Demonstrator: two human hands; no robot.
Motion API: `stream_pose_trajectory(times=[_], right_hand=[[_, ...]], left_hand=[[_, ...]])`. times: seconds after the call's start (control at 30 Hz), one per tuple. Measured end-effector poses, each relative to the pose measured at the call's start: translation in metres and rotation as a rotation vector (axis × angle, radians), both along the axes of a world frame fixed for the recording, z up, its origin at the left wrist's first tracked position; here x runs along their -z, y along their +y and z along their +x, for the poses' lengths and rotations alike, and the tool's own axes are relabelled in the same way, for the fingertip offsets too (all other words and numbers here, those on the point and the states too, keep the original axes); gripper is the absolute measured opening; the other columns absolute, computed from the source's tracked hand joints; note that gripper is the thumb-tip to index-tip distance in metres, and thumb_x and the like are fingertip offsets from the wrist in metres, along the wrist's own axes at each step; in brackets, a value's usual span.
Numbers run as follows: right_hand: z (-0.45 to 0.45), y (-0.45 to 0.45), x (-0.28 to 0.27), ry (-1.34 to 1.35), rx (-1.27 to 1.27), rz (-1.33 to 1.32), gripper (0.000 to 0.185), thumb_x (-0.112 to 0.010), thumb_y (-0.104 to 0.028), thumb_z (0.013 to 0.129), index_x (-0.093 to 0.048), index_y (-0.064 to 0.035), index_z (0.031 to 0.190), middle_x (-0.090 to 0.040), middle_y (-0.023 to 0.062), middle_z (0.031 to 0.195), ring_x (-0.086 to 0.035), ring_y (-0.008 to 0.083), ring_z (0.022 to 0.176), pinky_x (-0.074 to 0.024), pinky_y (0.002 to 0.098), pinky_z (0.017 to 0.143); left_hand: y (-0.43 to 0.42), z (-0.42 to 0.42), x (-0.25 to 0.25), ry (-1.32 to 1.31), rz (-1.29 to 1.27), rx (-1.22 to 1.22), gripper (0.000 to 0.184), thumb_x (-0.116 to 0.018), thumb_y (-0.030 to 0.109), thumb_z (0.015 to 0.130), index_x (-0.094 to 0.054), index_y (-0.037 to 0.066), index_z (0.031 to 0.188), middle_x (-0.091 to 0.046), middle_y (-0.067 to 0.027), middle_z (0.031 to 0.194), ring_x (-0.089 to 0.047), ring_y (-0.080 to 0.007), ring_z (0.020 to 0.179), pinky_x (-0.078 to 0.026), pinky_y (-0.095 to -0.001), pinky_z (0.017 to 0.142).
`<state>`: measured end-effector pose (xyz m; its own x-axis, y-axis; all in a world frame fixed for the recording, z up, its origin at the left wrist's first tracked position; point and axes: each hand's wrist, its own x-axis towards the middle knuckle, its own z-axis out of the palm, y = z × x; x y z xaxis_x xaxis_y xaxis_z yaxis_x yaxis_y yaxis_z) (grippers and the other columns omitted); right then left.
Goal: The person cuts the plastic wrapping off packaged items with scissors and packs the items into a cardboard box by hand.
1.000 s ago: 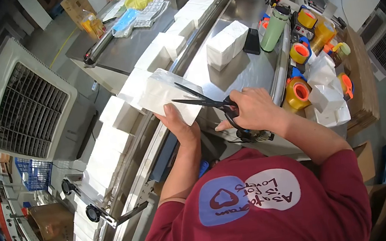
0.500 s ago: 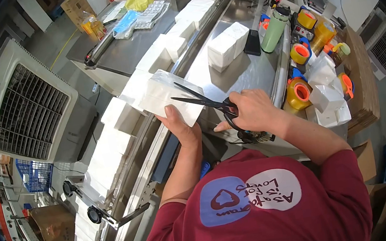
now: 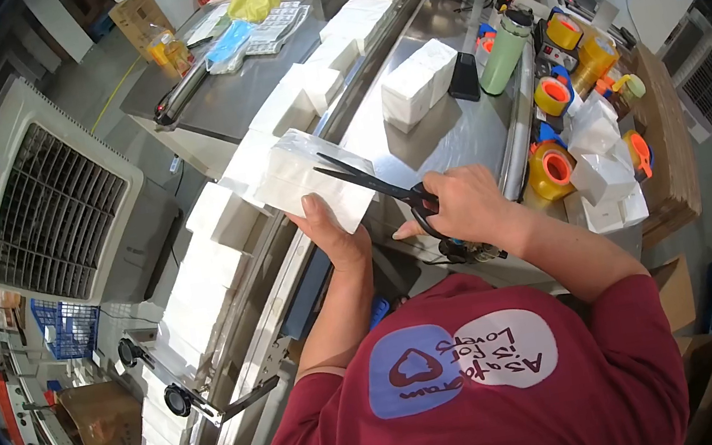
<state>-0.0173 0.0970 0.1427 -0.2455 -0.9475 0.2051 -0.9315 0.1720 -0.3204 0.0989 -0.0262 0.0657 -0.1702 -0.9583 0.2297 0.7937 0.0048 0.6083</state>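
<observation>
My left hand (image 3: 332, 233) grips a white block-shaped pack (image 3: 299, 180) from its near side, thumb on the top face. The pack looks wrapped in clear film and is tilted over the conveyor's edge. Black scissors (image 3: 378, 184) are held in my right hand (image 3: 469, 206), fingers wrapped round the handles. Their narrow blades lie across the pack's right part, slightly apart at the tips; whether they touch the film I cannot tell. Beyond my hands a row of similar white packs (image 3: 250, 160) runs along the conveyor.
White packs (image 3: 418, 84), a black phone (image 3: 463, 77) and a green bottle (image 3: 506, 53) stand on the metal table (image 3: 489, 124). Tape dispensers (image 3: 551, 170) and more white packs (image 3: 602, 176) crowd the right side. An air cooler (image 3: 58, 202) stands at left.
The scissor blades have drawn a little closer together over the pack. Both hands keep almost the same place, and the view has shifted slightly.
</observation>
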Motion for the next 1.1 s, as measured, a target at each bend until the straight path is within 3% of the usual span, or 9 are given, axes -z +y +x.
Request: stream_pose_trajectory(times=[0.17,0.27,0.37,0.57,0.67,0.77,0.9,1.07,1.1], right_hand=[[-0.006,0.002,0.013,-0.010,0.041,-0.031,0.057,-0.075,-0.057,0.064,-0.053,-0.0037,0.058,-0.055,0.0125,0.053,-0.059,0.0326,0.054,-0.0454,0.0409,0.054],[-0.020,0.002,-0.005,-0.383,0.258,0.145,0.055,-0.077,-0.052,0.066,-0.055,-0.0016,0.064,-0.057,0.0156,0.060,-0.059,0.0309,0.060,-0.0449,0.0399,0.058],[-0.045,0.008,-0.013,-0.373,0.320,0.176,0.054,-0.078,-0.047,0.066,-0.057,0.0013,0.078,-0.059,0.0184,0.071,-0.059,0.0297,0.068,-0.0446,0.0396,0.062],[-0.106,0.023,0.058,-0.209,0.192,0.251,0.059,-0.078,-0.042,0.063,-0.057,0.0032,0.093,-0.061,0.0194,0.079,-0.061,0.0327,0.075,-0.0474,0.0395,0.070],[-0.120,0.014,0.077,-0.197,0.249,0.463,0.057,-0.076,-0.042,0.064,-0.059,0.0029,0.096,-0.065,0.0195,0.082,-0.064,0.0345,0.078,-0.0505,0.0381,0.073],[-0.142,0.001,0.110,-0.065,0.285,0.549,0.049,-0.079,-0.038,0.061,-0.063,-0.0002,0.088,-0.065,0.0214,0.083,-0.064,0.0352,0.084,-0.0494,0.0395,0.074],[-0.138,-0.013,0.102,-0.095,0.359,0.673,0.042,-0.075,-0.032,0.067,-0.066,-0.0015,0.094,-0.066,0.0218,0.089,-0.064,0.0342,0.088,-0.0496,0.0408,0.079],[-0.134,-0.016,0.098,0.176,0.293,0.659,0.043,-0.071,-0.031,0.076,-0.062,0.0000,0.104,-0.063,0.0176,0.106,-0.060,0.0353,0.099,-0.0491,0.0428,0.083],[-0.130,-0.016,0.096,0.177,0.216,0.481,0.042,-0.070,-0.031,0.078,-0.061,-0.0002,0.106,-0.063,0.0173,0.106,-0.061,0.0339,0.098,-0.0491,0.0421,0.083]], left_hand=[[0.001,-0.001,0.003,-0.010,0.019,0.005,0.073,-0.057,0.039,0.083,-0.022,0.006,0.138,-0.039,-0.0145,0.130,-0.043,-0.0255,0.119,-0.037,-0.0390,0.099],[0.000,0.000,0.004,-0.014,0.032,0.024,0.072,-0.056,0.040,0.084,-0.023,0.006,0.138,-0.040,-0.0137,0.130,-0.043,-0.0249,0.119,-0.037,-0.0387,0.098],[-0.001,0.001,0.007,-0.018,0.102,0.049,0.064,-0.052,0.044,0.087,-0.030,0.007,0.135,-0.044,-0.0094,0.128,-0.046,-0.0241,0.118,-0.039,-0.0395,0.098],[-0.001,0.011,0.000,0.058,0.331,0.302,0.062,-0.047,0.045,0.091,-0.031,0.008,0.138,-0.042,-0.0088,0.134,-0.042,-0.0243,0.122,-0.032,-0.0403,0.103],[-0.001,0.013,0.010,0.077,0.339,0.351,0.061,-0.048,0.047,0.090,-0.034,0.011,0.138,-0.046,-0.0070,0.131,-0.045,-0.0248,0.120,-0.035,-0.0438,0.101],[0.001,0.020,0.012,0.068,0.321,0.392,0.061,-0.050,0.046,0.089,-0.035,0.012,0.137,-0.048,-0.0069,0.130,-0.047,-0.0251,0.120,-0.037,-0.0449,0.100],[0.003,0.033,0.016,0.071,0.300,0.403,0.060,-0.051,0.043,0.088,-0.036,0.009,0.136,-0.049,-0.0081,0.128,-0.047,-0.0249,0.119,-0.037,-0.0437,0.100],[0.018,0.043,0.019,-0.042,0.277,0.292,0.057,-0.052,0.034,0.089,-0.035,0.005,0.135,-0.049,-0.0077,0.127,-0.048,-0.0214,0.116,-0.038,-0.0370,0.098],[0.024,0.042,0.018,-0.055,0.261,0.266,0.055,-0.052,0.031,0.089,-0.035,0.005,0.135,-0.048,-0.0074,0.126,-0.048,-0.0199,0.115,-0.038,-0.0346,0.097]])
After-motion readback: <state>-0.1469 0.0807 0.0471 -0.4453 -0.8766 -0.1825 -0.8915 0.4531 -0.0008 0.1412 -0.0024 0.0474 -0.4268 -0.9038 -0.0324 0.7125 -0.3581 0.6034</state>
